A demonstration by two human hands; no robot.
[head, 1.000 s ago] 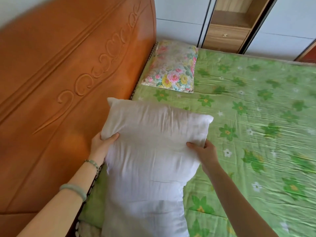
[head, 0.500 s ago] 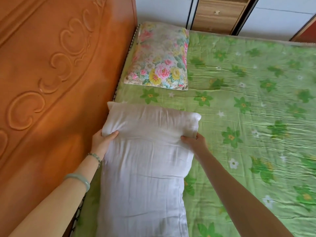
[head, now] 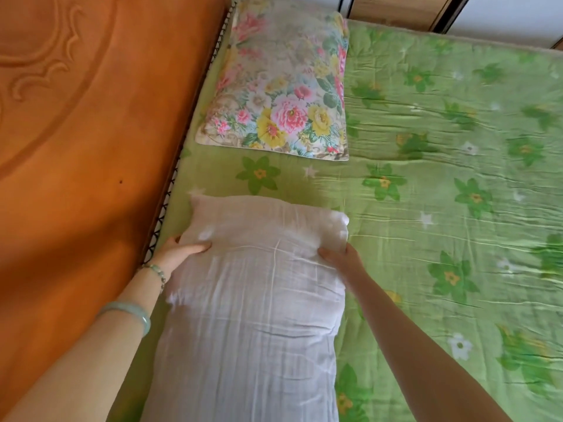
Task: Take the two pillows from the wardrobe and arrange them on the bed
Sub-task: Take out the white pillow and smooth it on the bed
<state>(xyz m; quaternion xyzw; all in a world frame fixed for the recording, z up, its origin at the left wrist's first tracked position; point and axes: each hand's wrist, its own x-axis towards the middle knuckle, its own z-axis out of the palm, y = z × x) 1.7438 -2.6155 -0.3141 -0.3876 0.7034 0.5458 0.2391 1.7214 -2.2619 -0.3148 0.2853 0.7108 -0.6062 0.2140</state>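
While both hands are gripping its far end, left (head: pixel 176 249) and right (head: pixel 336 258), the white pillow (head: pixel 253 306) is lying lengthwise along the headboard (head: pixel 91 132), short of the floral pillow (head: pixel 280 86).

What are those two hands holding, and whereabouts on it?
The white pillow: left hand grips its left edge, right hand its right edge, near the far end.
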